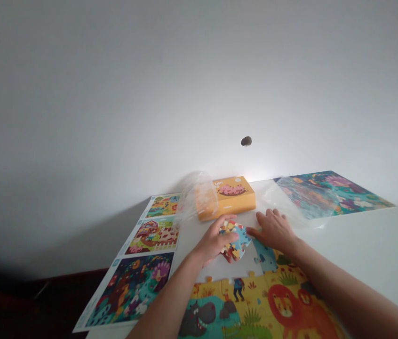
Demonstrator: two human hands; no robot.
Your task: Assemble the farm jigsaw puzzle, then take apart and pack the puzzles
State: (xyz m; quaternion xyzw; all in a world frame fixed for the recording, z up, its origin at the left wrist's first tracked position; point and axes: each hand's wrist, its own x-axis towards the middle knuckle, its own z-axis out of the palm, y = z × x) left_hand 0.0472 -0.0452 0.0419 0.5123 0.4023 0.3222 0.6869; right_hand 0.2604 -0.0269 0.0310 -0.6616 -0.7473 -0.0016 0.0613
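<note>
My left hand [216, 240] is closed around a bunch of jigsaw pieces [242, 241], light blue, yellow and red-brown. Just to its right, my right hand [274, 229] is palm down with its fingers apart; the thumb tip meets the edge of the bunch, and I cannot tell whether it presses on it. Below both hands lies a partly joined jigsaw puzzle [251, 301], with a lion, a hippo and grass on yellow. Blue pieces [266, 258] stand at its upper edge, under my right hand. My right forearm hides part of the puzzle.
An orange box [234, 203] stands against the wall, a clear plastic bag [199, 195] leaning on it. Another clear bag [290, 202] overlaps a dark colourful picture [357, 195] at the right. A sheet with three pictures [142, 263] lies along the left edge of the white table [368, 245].
</note>
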